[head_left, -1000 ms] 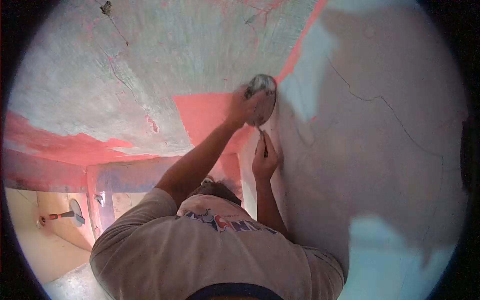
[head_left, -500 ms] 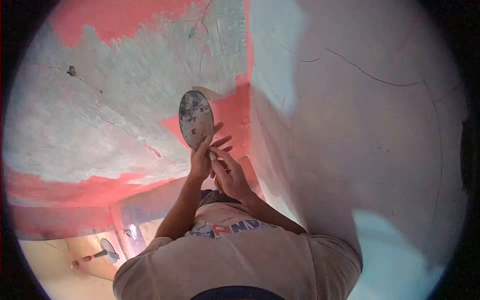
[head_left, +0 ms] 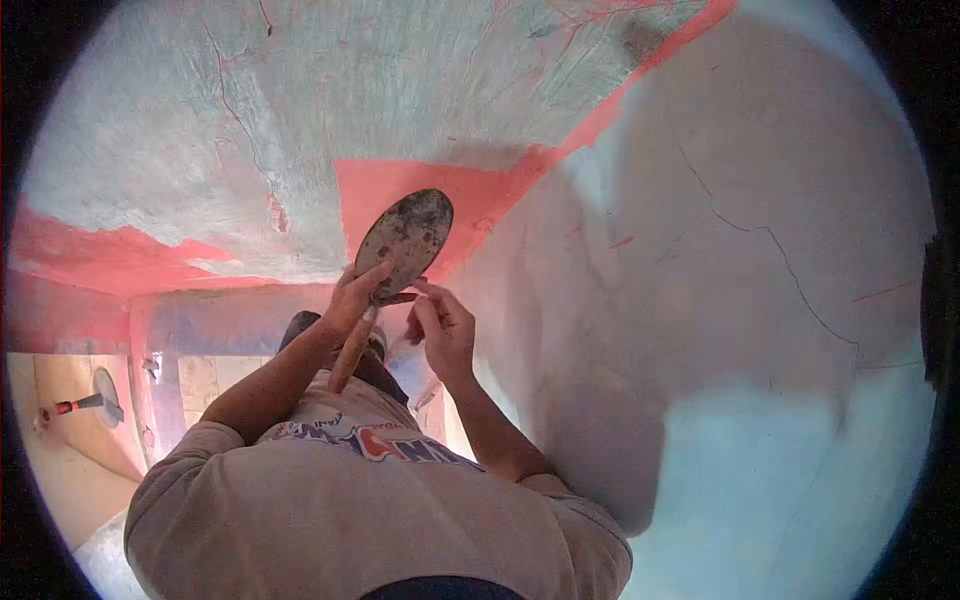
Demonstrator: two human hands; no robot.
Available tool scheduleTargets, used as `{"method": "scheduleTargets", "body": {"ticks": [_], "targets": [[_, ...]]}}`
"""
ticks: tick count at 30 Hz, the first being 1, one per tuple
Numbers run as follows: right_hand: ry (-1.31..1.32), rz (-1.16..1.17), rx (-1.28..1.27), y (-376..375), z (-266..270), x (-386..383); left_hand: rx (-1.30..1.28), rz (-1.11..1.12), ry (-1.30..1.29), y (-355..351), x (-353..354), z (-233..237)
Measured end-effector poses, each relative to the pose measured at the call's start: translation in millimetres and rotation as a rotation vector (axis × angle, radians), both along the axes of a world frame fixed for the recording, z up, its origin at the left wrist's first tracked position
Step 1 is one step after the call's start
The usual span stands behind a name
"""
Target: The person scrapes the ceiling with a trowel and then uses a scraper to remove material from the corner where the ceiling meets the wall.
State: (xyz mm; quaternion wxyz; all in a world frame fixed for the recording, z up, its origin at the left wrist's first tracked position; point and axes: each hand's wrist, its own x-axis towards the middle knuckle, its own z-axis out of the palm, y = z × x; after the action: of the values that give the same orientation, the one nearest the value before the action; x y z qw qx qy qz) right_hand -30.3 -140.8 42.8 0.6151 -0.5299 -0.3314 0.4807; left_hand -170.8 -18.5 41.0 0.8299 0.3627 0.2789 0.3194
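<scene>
The left hand point(head_left: 352, 302) is clamped on a blotchy oval plate point(head_left: 406, 240), tilted in front of the pink patch point(head_left: 480, 190). A wooden handle point(head_left: 352, 352) slants down just beside that hand. The right hand point(head_left: 447, 335) is close by, fingers bent; whether they pinch the thin dark strip point(head_left: 397, 299) by the plate's lower edge, I can't quite tell.

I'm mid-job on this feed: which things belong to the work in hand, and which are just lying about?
In the work, it seems:
- mottled oval plate, in the left hand
- wooden handle, below it
- thin dark strip, by the right hand

Apparently not in use:
- red-and-black-handled tool, off at lower left
</scene>
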Motion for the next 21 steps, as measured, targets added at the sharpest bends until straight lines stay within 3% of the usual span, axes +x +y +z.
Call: {"method": "scheduleTargets", "body": {"ticks": [3, 5, 7, 8, 11, 12, 14, 16, 21], "targets": [[-0.156, -0.365, 0.09, 32, -33, -14, -0.041, 0.062, 0.33, 6, 5, 24], [-0.241, -0.43, 0.106, 49, -35, -17, 0.855, 0.136, 0.514, 18, -7, -29], [-0.361, -0.565, 0.177, 68, -29, -32, 1.134, 0.122, 0.479, 31, -6, -19], [-0.218, -0.54, 0.223, 80, -41, -39, 0.95, 0.069, 0.387, 33, -2, -6], [0.221, -0.551, 0.269, 112, -9, -44, 0.692, -0.061, 0.259, 57, 19, 13], [0.162, -0.692, 0.292, 130, -12, -43, 0.632, -0.085, 0.256, 63, 26, 14], [0.333, -0.774, 0.264, 150, -13, -41, 0.486, -0.131, 0.21, 65, 33, 18], [0.373, -0.756, 0.201, 161, -13, -25, 0.632, -0.101, 0.197, 66, 39, 32], [0.782, -0.627, 0.245, 173, -17, 7, 0.846, -0.154, 0.185, 75, 46, 40]]}}
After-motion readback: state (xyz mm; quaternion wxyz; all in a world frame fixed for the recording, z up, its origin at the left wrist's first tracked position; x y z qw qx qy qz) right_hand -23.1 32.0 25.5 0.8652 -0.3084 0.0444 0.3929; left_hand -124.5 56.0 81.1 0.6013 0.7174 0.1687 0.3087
